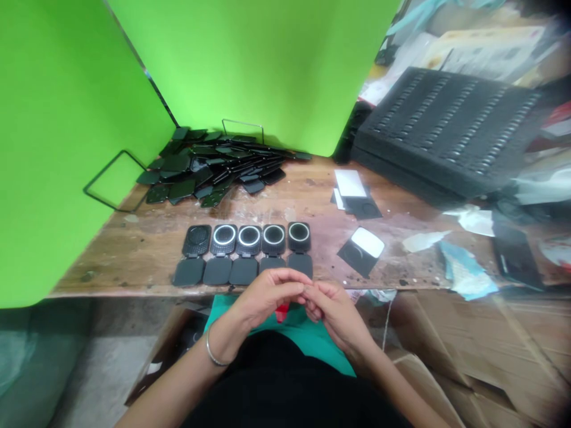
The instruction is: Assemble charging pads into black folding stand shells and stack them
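My left hand (270, 297) and my right hand (333, 310) meet at the fingertips, just over the table's front edge. Both are closed in a pinch, and whatever lies between the fingers is too small or hidden to make out. Right behind them stands a row of several black hinged folding stands, opened out. The leftmost stand (197, 239) has a plain dark circle; the others, such as the rightmost stand (298, 236), carry a white ring. My left hand partly covers the lower plates on the right. Below my fingers shows something red (281, 312).
A heap of black plates (209, 166) lies against the green partition (259, 65). White and black cards (368, 241) rest to the right on the wooden table (307, 196). Further right are a black foam block (446, 128), blue-white scrap (468, 270) and cardboard boxes (450, 333).
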Demonstrator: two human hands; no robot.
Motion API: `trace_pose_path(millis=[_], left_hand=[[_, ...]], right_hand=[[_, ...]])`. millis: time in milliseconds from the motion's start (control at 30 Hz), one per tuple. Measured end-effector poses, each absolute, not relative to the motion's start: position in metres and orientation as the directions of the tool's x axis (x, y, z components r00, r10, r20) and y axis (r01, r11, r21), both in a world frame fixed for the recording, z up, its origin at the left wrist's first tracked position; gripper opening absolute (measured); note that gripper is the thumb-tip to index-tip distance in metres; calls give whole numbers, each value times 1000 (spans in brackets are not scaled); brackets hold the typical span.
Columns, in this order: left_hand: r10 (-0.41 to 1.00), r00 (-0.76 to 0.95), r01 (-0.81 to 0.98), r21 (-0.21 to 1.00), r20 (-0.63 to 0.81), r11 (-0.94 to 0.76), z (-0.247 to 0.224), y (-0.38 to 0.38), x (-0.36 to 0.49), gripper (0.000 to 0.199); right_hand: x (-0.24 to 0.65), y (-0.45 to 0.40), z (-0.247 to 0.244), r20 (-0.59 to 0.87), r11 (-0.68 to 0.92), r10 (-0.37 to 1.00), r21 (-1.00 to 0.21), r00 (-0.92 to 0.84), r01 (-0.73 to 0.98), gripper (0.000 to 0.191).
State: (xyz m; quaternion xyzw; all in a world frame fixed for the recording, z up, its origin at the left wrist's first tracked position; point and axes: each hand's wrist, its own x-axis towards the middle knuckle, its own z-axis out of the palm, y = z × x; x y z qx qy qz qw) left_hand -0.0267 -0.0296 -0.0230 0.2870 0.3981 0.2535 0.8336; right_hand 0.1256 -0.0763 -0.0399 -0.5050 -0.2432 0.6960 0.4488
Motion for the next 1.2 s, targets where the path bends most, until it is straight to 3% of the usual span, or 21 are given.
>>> trace_pose_path(millis=[167, 467, 767, 900, 967, 1067, 1200], left_hand=[[661, 567, -220, 683, -491, 696, -22, -30, -26, 29], [652, 545, -184, 684, -527, 706, -28, -30, -26, 37], [685, 558, -172, 742, -468, 648, -26, -30, -23, 38], [733, 500, -152, 787, -460, 598, -29, -32, -21, 37], [768, 457, -161, 807, -450, 569, -30, -33, -19, 36], [804, 411, -182, 825, -430, 535, -28, -34, -16, 33], [809, 410, -163, 838, -422, 520, -26, -36, -13, 32]], right_hand=[[128, -76, -40, -489, -498, 862, -772, -130, -395, 49], [128, -74, -41, -525, -544, 832, -705, -181, -455, 48], [131, -74, -46, -463, -598, 801, -583, -381, -550, 45], [132, -74, -45, -448, -592, 806, -606, -387, -531, 46], [133, -75, -43, -454, -536, 844, -708, -284, -459, 50], [135, -76, -40, -366, -368, 929, -910, -46, -192, 54], [136, -79, -35, -117, -135, 984, -982, 133, 133, 53]])
